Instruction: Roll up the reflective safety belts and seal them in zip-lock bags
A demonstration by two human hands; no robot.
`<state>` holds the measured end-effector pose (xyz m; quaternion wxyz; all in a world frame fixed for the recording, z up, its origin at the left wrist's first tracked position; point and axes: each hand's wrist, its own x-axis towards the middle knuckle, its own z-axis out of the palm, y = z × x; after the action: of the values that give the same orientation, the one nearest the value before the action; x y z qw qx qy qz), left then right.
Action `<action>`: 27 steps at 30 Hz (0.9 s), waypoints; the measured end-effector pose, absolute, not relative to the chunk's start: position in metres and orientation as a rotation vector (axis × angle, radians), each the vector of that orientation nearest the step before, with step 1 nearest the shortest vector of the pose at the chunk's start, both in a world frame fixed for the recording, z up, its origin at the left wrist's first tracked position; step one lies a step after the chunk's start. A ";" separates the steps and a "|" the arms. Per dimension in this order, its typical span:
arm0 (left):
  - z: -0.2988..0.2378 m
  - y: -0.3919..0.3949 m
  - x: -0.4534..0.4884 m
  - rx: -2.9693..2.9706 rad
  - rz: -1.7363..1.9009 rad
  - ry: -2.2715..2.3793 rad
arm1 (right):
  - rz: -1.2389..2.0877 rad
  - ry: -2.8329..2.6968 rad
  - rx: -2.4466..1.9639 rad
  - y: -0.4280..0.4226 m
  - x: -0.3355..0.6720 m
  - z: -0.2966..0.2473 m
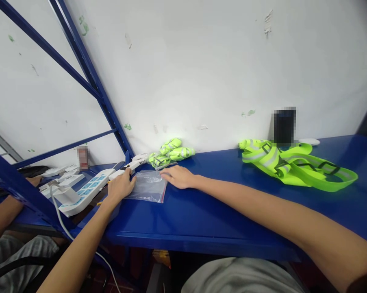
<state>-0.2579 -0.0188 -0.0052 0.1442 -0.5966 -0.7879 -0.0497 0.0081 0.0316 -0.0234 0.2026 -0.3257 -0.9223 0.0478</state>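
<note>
A clear plastic zip bag (149,186) with a red line along its right edge lies flat on the blue table. My left hand (120,188) is at the bag's left side, its fingers bent over that edge. At the upper right corner of the bag rests my right hand (179,177), palm down, fingers stretched towards the plastic. Just behind the bag sit several rolled neon-yellow reflective bundles (171,151). A small white handheld fan (138,160) lies beyond my left hand.
A loose neon reflective strap vest (281,162) spreads over the right of the blue table (220,211). A dark blurred-out rectangle (284,127) leans on the wall. Left are a white power strip (88,190), a cable, a blue metal frame (100,97) and another person's arm (6,215).
</note>
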 end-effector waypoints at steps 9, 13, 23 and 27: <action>0.025 -0.011 -0.221 -1.869 -0.753 -1.869 | -0.282 -2.300 -1.451 0.088 0.071 -0.011; 0.033 -0.009 -0.163 -2.284 -0.801 -1.478 | -0.225 -2.377 -1.470 0.093 0.092 -0.019; -0.001 0.051 -0.046 -2.450 -0.382 -1.381 | -0.146 -2.631 -1.259 0.056 0.140 -0.042; -0.029 0.057 -0.031 -2.414 -0.282 -1.368 | -0.059 -2.618 -1.100 0.041 0.158 -0.048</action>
<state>-0.0312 0.0566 -0.0287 0.1753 -0.8522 -0.4828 -0.0996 0.1577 0.0412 -0.0483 0.1500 -0.3827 -0.9114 -0.0206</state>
